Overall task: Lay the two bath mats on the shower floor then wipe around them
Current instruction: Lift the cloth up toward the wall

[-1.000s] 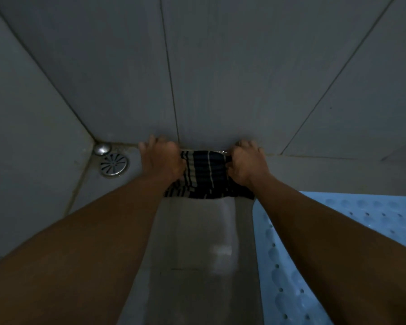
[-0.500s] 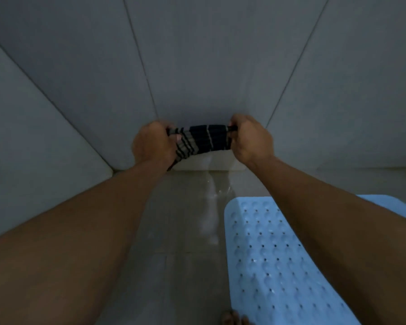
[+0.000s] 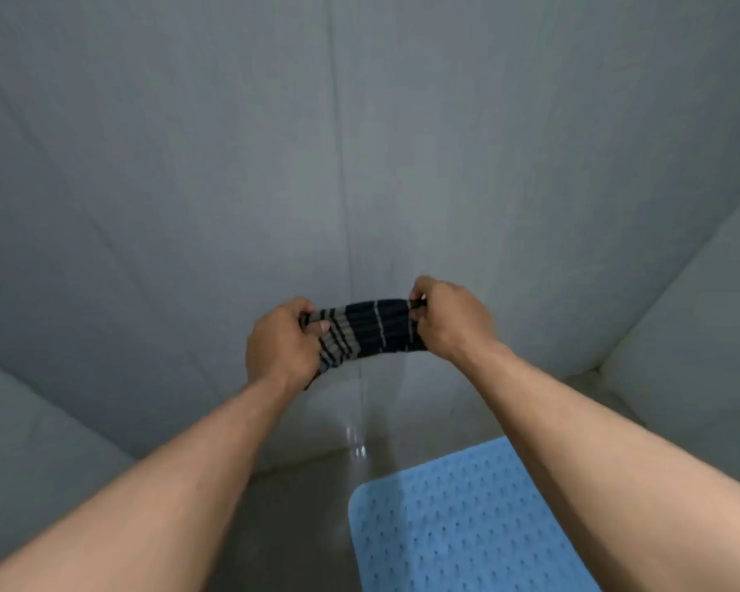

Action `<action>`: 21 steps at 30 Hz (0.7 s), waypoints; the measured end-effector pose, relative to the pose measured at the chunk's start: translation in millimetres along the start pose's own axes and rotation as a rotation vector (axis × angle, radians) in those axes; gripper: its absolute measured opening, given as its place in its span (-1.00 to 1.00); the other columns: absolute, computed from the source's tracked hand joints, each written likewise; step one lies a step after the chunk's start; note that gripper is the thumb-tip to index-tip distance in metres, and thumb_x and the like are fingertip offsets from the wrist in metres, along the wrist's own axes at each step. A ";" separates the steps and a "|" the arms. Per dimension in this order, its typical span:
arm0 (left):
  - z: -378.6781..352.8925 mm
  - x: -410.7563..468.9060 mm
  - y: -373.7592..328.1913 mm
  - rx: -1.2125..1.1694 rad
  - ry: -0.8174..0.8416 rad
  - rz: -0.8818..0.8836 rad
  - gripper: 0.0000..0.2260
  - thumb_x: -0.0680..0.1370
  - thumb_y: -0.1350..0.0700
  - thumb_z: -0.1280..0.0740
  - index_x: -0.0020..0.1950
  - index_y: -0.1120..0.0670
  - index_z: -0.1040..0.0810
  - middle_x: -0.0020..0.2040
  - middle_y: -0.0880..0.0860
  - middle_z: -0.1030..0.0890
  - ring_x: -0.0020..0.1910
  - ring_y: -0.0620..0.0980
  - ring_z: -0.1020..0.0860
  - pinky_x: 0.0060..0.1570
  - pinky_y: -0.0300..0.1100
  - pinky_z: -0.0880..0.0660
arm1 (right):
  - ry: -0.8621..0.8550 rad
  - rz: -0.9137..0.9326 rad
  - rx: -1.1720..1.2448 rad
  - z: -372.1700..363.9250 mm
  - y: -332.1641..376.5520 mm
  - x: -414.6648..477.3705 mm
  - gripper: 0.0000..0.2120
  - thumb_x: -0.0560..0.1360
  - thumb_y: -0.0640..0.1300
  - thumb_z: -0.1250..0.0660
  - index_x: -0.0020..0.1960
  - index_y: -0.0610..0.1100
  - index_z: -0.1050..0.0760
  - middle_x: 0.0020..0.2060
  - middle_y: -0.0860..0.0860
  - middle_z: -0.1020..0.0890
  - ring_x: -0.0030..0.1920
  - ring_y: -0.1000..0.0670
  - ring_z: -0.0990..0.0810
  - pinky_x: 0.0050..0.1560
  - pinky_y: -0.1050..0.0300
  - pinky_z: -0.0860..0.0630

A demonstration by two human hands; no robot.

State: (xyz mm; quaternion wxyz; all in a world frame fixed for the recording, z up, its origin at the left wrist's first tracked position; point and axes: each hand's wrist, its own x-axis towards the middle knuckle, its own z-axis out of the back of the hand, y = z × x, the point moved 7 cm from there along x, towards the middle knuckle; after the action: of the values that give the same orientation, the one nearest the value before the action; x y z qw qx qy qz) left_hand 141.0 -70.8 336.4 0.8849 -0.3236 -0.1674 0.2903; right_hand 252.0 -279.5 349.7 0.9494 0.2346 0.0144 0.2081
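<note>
Left forearm enters from the lower left of the frame and rises toward centre. The left hand (image 3: 280,346) sits at mid-frame, its fingers (image 3: 317,326) curled tight around the left end of a dark cloth with pale stripes (image 3: 366,329). The cloth is bunched and stretched between both hands, held up in front of the grey tiled wall (image 3: 189,164), clear of the shower floor (image 3: 300,527). The right hand (image 3: 451,320), just right of centre, has its fingers pinched closed on the cloth's right end. A blue perforated bath mat (image 3: 453,536) lies flat on the floor at the lower right, partly hidden by the right forearm. Only one mat is visible.
</note>
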 end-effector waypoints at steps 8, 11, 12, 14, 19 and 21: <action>10.9 15.3 -256.9 -0.071 0.130 -0.250 -0.93 0.50 -0.01 -0.45 -0.13 -0.07 -0.60 -0.18 -0.07 -0.65 -0.15 0.01 -0.58 -0.21 -0.17 -0.38 | -0.110 -0.175 -0.043 243.0 -80.9 4.6 -0.83 0.51 -0.10 -0.25 0.06 0.07 -0.53 0.08 -0.08 -0.66 0.07 -0.21 -0.60 -0.09 0.04 -0.48; -8.7 26.4 -345.7 -0.096 0.190 -0.324 -0.90 0.48 -0.03 -0.47 -0.15 -0.04 -0.61 -0.24 -0.09 -0.66 -0.18 -0.01 -0.60 -0.22 -0.13 -0.48 | -0.150 -0.243 -0.040 317.4 -126.2 11.3 -0.84 0.53 -0.10 -0.29 0.07 0.05 -0.55 0.11 -0.09 -0.66 0.11 -0.21 -0.60 0.00 -0.01 -0.55; -15.6 29.2 -372.2 -0.098 0.214 -0.344 -0.89 0.47 -0.03 -0.47 -0.17 -0.04 -0.60 -0.25 -0.09 -0.66 -0.18 -0.01 -0.61 -0.20 -0.12 -0.50 | -0.157 -0.267 -0.039 340.4 -140.7 12.1 -0.85 0.53 -0.12 -0.30 0.07 0.04 -0.56 0.11 -0.09 -0.65 0.11 -0.20 -0.60 0.01 -0.01 -0.55; -31.1 34.0 -423.7 -0.102 0.283 -0.396 -0.88 0.46 -0.05 -0.48 -0.18 -0.06 -0.61 -0.23 -0.11 -0.67 -0.18 -0.03 -0.62 -0.16 -0.12 -0.54 | -0.163 -0.321 -0.032 382.8 -169.7 10.1 -0.88 0.53 -0.14 -0.31 0.03 0.02 -0.57 0.07 -0.09 -0.66 0.08 -0.19 -0.60 0.02 0.00 -0.56; -66.4 49.1 -544.9 -0.130 0.432 -0.571 -0.88 0.45 -0.04 -0.51 -0.23 -0.07 -0.62 -0.29 -0.14 -0.64 -0.19 -0.03 -0.63 -0.21 -0.13 -0.54 | -0.155 -0.417 -0.073 473.4 -223.9 6.9 -0.90 0.52 -0.07 -0.37 0.04 0.02 -0.57 0.07 -0.07 -0.66 0.05 -0.15 -0.62 0.04 -0.01 -0.57; -79.2 51.7 -586.2 -0.154 0.477 -0.615 -0.87 0.44 -0.03 -0.52 -0.25 -0.09 -0.61 -0.32 -0.14 -0.63 -0.19 0.00 -0.64 -0.20 -0.11 -0.56 | -0.171 -0.443 -0.094 507.5 -239.4 5.5 -0.86 0.52 -0.07 -0.39 0.08 -0.01 -0.58 0.07 -0.08 -0.66 0.05 -0.14 -0.61 0.03 0.02 -0.56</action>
State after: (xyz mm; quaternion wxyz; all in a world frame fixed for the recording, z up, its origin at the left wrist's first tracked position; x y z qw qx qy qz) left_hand 457.1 -441.0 676.6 0.9176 -0.3823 -0.0676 -0.0850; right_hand 413.5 -692.6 693.4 0.9796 0.1979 -0.0248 -0.0255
